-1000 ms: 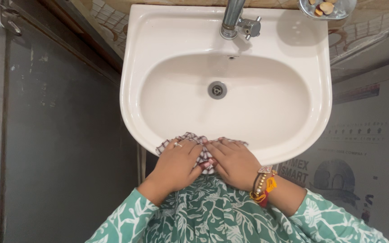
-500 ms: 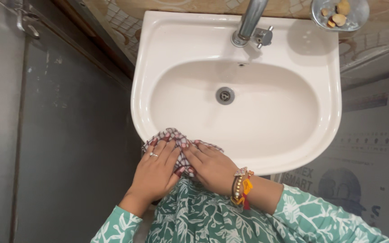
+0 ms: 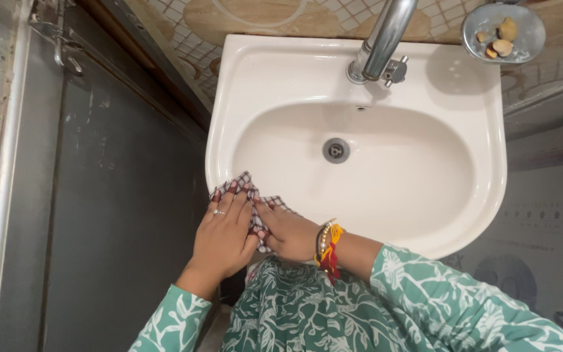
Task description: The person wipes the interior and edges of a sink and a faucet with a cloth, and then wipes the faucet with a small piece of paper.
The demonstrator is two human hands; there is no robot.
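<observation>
While both hands press flat on a checked cloth (image 3: pixel 250 202), the work in hand looks like wiping the near-left rim of the white washbasin (image 3: pixel 490 195). The left hand (image 3: pixel 223 238) lies palm down with fingers spread and nearly straight, a ring on one finger, its fingertips on the cloth's left part at the rim's edge. The right hand (image 3: pixel 288 233), wearing beaded and thread bracelets (image 3: pixel 327 251) at the wrist, lies just beside it, fingers extended and laid over the cloth's right part; neither hand is closed around the cloth, both pin it down by pressure. The cloth sits bunched on the rim, partly hidden under the fingers. Further back, the bowl looks dry around the drain (image 3: pixel 336 150), the metal tap (image 3: pixel 382 45) is not running, and a small dish (image 3: pixel 503 32) holds soap scraps. As I judge it, carrying on calls for steady downward pressure while sliding the cloth along the curved edge without letting it slip off.
</observation>
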